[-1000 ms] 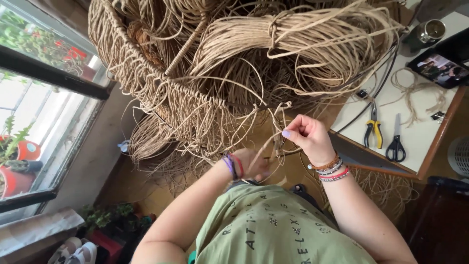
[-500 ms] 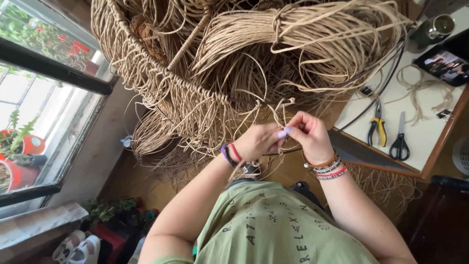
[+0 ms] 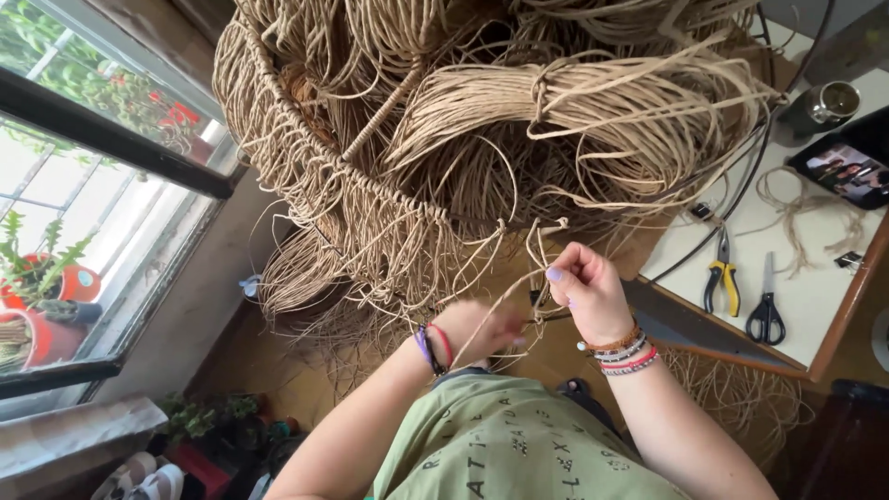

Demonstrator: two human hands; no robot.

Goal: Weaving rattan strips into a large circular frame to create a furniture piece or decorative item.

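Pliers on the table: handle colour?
Yellow handles on the pliers, beside black-handled scissors; seen in the head view.

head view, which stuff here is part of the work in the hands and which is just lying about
In hand:
- cords, pinched by right hand
- left hand, blurred, on the same cords
- woven frame the cords hang from
- cord bundle

Lying about:
- pliers
- scissors
- tablet
- cup
- clay pots
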